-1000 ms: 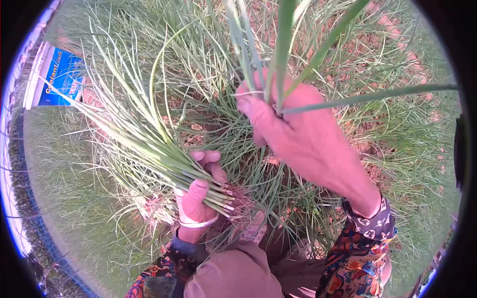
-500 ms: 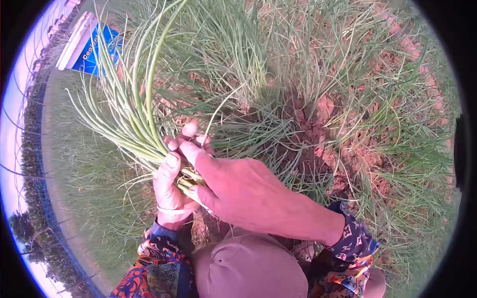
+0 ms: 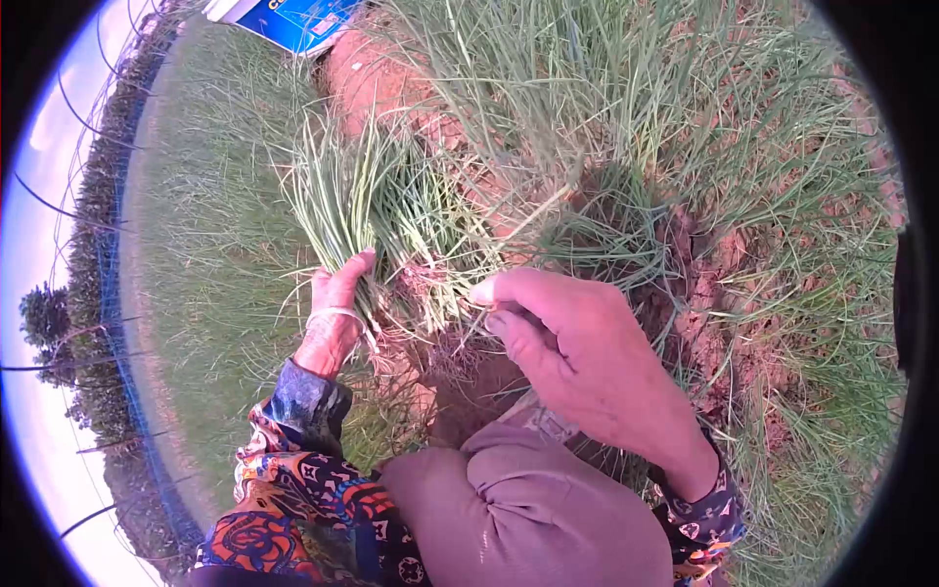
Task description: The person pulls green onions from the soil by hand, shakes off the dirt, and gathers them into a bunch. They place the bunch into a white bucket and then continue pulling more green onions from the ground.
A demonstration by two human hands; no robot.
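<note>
A: Bunch (image 3: 357,210) of green stalks first. Where does it lie from the hands?

B: The left hand (image 3: 333,308) has it by the root end, fingers wrapped round the stalks, thumb pressed along them. The long axis runs up and away from that hand, leaves fanning toward the top of the view, roots low by the palm. It seems to rest on the ground at the edge of the bare soil (image 3: 367,83).

A: And the right hand (image 3: 577,357)?

B: Just right of the bunch, apart from it. Thumb and forefinger are pinched together at the tips, the other fingers curled in. Something thin may sit in that pinch, a stalk or a band; I cannot tell which.

A: So the left is nearer.

B: Yes, it is on the bunch; the right is beside the roots, over the dug patch (image 3: 469,377).

A: What is hard to see?

B: The root ends blur into loose grass. A pale band (image 3: 337,315) circles the left wrist. The knee (image 3: 528,509) hides the ground below, and a blue bag (image 3: 293,18) is cut off at the top.
</note>
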